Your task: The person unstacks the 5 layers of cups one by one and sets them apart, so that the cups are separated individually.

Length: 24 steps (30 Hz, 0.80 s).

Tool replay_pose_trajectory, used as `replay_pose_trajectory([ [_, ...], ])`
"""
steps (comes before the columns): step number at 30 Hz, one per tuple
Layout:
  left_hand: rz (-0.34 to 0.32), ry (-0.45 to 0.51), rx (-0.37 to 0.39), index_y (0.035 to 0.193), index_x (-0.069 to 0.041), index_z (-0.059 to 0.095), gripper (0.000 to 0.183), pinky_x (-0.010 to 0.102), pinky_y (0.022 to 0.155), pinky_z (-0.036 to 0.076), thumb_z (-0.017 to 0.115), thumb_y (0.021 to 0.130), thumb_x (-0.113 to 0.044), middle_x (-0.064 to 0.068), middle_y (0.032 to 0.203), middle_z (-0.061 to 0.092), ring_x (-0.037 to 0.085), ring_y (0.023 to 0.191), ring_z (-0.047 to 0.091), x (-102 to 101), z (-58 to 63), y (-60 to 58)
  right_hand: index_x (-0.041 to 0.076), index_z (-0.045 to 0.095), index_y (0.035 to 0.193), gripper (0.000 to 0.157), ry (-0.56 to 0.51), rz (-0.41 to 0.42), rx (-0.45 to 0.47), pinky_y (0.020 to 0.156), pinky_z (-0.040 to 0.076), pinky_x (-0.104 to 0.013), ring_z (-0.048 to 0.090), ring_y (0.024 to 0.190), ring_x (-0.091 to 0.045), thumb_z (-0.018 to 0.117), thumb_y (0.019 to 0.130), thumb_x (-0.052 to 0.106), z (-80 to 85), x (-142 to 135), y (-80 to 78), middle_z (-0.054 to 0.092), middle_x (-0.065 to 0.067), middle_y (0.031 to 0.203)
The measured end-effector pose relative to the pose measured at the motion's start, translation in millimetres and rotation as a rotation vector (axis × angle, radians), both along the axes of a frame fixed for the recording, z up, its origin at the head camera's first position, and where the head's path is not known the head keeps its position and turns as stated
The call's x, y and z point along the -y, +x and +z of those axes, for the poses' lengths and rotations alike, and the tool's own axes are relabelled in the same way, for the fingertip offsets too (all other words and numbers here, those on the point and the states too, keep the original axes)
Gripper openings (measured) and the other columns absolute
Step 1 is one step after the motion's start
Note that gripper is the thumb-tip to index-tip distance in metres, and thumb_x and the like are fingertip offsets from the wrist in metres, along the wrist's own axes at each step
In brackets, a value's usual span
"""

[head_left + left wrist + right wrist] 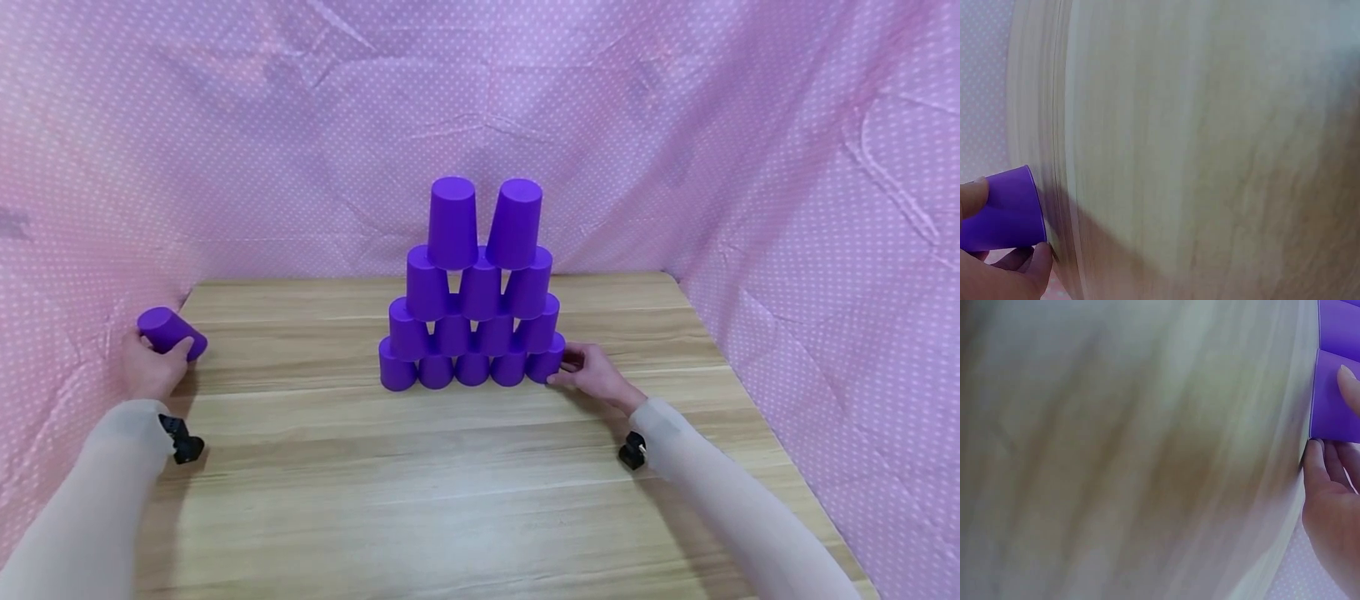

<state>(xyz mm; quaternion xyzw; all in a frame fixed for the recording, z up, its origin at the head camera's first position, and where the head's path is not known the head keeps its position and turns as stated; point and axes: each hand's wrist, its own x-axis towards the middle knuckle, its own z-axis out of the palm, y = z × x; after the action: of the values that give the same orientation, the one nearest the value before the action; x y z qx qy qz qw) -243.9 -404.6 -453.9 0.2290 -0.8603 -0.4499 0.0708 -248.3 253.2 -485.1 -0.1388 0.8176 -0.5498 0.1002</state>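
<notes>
A pyramid of upside-down purple cups (480,285) stands in the middle of the table, with two cups side by side in its top row. My right hand (592,373) is at the right end of the bottom row and grips the end cup (545,360) there. In the right wrist view, the thumb (1349,384) lies on that cup's wall and the fingers are at its side. At the table's left edge, my left hand (153,367) holds a separate purple cup (167,331), tilted, between thumb and fingers. Its rim faces the table in the left wrist view.
The wooden table (450,483) stretches in front of the pyramid. A pink dotted cloth (480,100) hangs behind the table and along both sides. Small black cameras (182,440) sit on both wrists.
</notes>
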Motion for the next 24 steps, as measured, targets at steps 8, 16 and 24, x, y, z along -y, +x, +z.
replay_pose_trajectory([
  [8, -0.012, -0.015, 0.024, 0.147, 0.008, 0.006, 0.079, 0.055, 0.109, 0.020, 0.049, 0.096, -0.035, 0.034, 0.148, 0.018, 0.048, 0.134, 0.022, 5.1, -0.5, -0.5, -0.015, 0.052, 0.124, 0.052, -0.021, 0.000, 0.033, 0.096, 0.044, -0.043, 0.055, 0.112, -0.039, 0.074, 0.077, -0.010, 18.9, 5.8, 7.3, 0.057, -0.028, 0.120],
  [16, -0.018, -0.056, 0.035, 0.143, 0.014, 0.009, 0.084, 0.054, 0.107, 0.025, 0.052, 0.094, -0.038, 0.039, 0.143, 0.023, 0.050, 0.130, 0.029, 4.1, 1.1, 0.4, -0.015, 0.052, 0.124, 0.052, -0.015, 0.017, 0.019, 0.096, 0.044, -0.046, 0.054, 0.112, -0.041, 0.074, 0.078, -0.009, 20.0, 6.6, 7.9, 0.057, -0.028, 0.121],
  [24, -0.001, -0.038, 0.082, 0.142, 0.014, 0.009, 0.091, 0.054, 0.105, 0.030, 0.055, 0.090, -0.044, 0.037, 0.137, 0.030, 0.045, 0.121, 0.035, -18.2, 14.4, 7.1, -0.009, 0.054, 0.126, 0.052, 0.018, 0.011, -0.015, 0.095, 0.046, -0.037, 0.057, 0.112, -0.034, 0.076, 0.079, -0.002, 3.5, -0.4, 1.6, 0.058, -0.023, 0.122],
])
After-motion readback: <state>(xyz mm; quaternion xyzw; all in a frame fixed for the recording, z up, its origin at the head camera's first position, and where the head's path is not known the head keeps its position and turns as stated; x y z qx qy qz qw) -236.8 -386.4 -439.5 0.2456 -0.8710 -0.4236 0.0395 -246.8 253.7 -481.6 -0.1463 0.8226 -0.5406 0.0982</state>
